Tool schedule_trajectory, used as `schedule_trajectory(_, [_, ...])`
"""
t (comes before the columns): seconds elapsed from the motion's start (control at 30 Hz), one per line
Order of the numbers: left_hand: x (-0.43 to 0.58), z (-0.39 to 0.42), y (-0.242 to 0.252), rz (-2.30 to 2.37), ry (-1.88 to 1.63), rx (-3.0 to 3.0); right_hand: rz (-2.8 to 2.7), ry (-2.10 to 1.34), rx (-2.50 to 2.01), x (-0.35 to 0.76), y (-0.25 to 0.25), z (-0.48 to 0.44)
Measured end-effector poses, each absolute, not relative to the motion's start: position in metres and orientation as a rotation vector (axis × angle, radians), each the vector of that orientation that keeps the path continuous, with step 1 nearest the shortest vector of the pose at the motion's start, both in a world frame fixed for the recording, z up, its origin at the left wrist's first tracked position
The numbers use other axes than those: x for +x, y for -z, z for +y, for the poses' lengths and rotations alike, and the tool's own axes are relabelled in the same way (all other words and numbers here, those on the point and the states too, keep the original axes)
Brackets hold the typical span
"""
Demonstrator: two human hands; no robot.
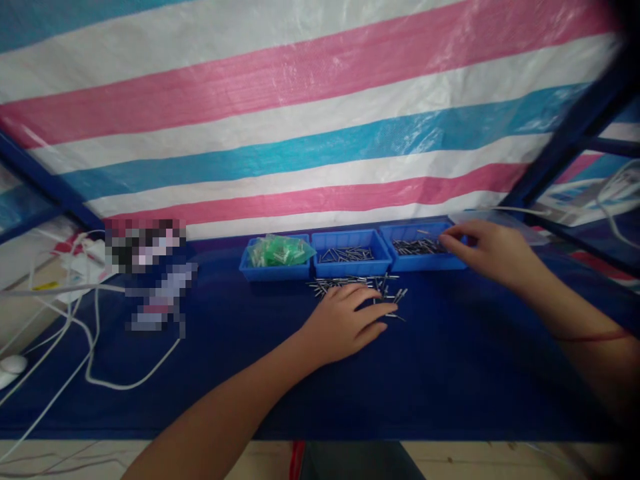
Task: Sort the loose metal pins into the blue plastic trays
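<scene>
Loose thin metal pins, rivet-like in shape, lie in a pile on the dark blue table. My left hand rests palm down on the near side of this pile, fingers spread, and covers part of it. Behind the pile stand three blue bins in a row. My right hand is over the right end of the right bin, thumb and forefinger pinched together; what they hold, if anything, is too small to see. Similar pins lie in that bin and in the middle bin. Green and clear plastic packets fill the left bin.
White cables tangle across the table's left side, near a white mouse and blurred-out items. A striped plastic sheet hangs behind the table. Dark blue frame posts rise at both sides.
</scene>
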State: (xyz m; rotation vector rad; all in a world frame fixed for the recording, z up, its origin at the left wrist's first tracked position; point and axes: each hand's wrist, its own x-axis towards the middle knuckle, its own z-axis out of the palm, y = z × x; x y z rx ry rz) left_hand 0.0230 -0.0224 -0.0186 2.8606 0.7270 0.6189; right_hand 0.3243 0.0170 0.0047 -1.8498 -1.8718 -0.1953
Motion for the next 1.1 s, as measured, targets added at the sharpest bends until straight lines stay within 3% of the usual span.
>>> schedule_trajectory(0.23, [0.033,-0.023,0.028,0.73,-0.508,3.024,-1.863,0.354,-1.94,0.328,0.011,0.035])
schedule_trajectory(0.47, [0.03,-0.016,0.03,0.936,-0.542,3.028,-2.038,0.333,-1.712,0.267,-0.027,0.031])
schedule_trajectory(0.6, [0.027,-0.014,0.024,1.054,-0.656,2.9,-2.182,-0.052,-1.327,0.227,-0.041,0.016])
schedule_trajectory(0.77, [0.017,-0.006,0.019,1.055,-0.984,2.363,-2.005,-0.578,-1.077,0.2,-0.017,0.0])
schedule_trajectory(1.1, [0.012,0.001,0.029,1.012,-1.291,1.648,-1.736,-0.977,-1.017,0.181,0.006,-0.008])
